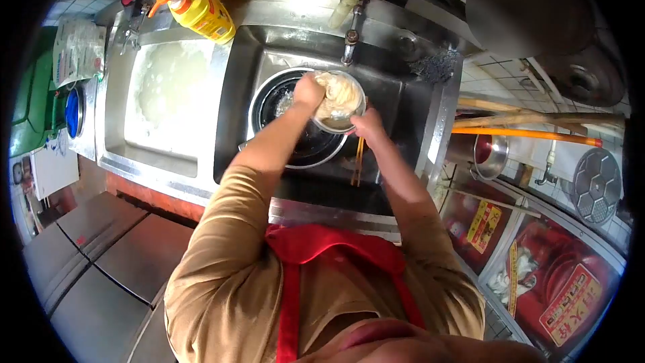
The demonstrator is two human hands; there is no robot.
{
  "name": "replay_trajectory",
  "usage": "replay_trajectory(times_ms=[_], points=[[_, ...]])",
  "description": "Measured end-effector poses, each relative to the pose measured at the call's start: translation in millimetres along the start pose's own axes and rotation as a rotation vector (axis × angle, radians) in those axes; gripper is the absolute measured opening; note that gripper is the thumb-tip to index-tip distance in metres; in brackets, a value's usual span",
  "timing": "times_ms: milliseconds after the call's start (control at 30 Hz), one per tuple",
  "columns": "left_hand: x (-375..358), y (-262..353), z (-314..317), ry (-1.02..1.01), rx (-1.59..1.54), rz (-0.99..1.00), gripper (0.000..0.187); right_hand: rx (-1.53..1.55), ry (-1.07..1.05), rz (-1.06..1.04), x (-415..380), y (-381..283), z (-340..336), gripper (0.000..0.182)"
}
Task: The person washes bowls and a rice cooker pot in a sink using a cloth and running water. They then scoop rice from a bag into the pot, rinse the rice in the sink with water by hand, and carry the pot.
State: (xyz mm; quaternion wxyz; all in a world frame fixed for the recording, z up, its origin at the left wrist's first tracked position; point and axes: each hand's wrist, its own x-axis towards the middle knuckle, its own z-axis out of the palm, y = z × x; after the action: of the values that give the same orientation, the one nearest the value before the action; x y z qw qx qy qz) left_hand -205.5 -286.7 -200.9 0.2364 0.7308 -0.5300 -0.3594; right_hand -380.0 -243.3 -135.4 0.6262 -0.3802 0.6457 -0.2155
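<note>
Over the sink, a metal bowl [363, 103] holds a pale mass that looks like noodles [338, 93]. At the bowl's left side, my left hand [308, 91] is closed on the noodles, its fingertips partly hidden. My right hand [367, 123] grips the bowl's lower right rim, thumb at the edge. Below the bowl, a round metal basin [254, 109] with a dark inside sits in the sink; the bowl overlaps its right side. A clear, shiny item [284, 103] shows in the basin beside my left wrist. A pair of chopsticks [359, 161] lies below my right hand.
The basin stands in a steel sink [410, 154] under a tap [351, 40]. Left of it, another sink [168, 94] contains cloudy liquid. A yellow bottle [198, 10] with an orange top stands behind. Long poles [531, 131] and a metal pot [492, 153] are at right.
</note>
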Motion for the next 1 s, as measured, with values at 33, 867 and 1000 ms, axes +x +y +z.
replay_trajectory(times_ms=[33,867,1000], points=[[1,21,-16,-0.113,0.142,0.151,0.033,-0.089,-0.054,0.047,-14,-23,-1,0.043],[-35,58,-140,-0.123,-0.92,-0.14,0.031,0.455,0.031,0.097,50,0,30,0.019],[-11,96,-182,0.212,0.025,0.138,0.038,0.449,-0.2,0.18,50,-35,35,0.027]])
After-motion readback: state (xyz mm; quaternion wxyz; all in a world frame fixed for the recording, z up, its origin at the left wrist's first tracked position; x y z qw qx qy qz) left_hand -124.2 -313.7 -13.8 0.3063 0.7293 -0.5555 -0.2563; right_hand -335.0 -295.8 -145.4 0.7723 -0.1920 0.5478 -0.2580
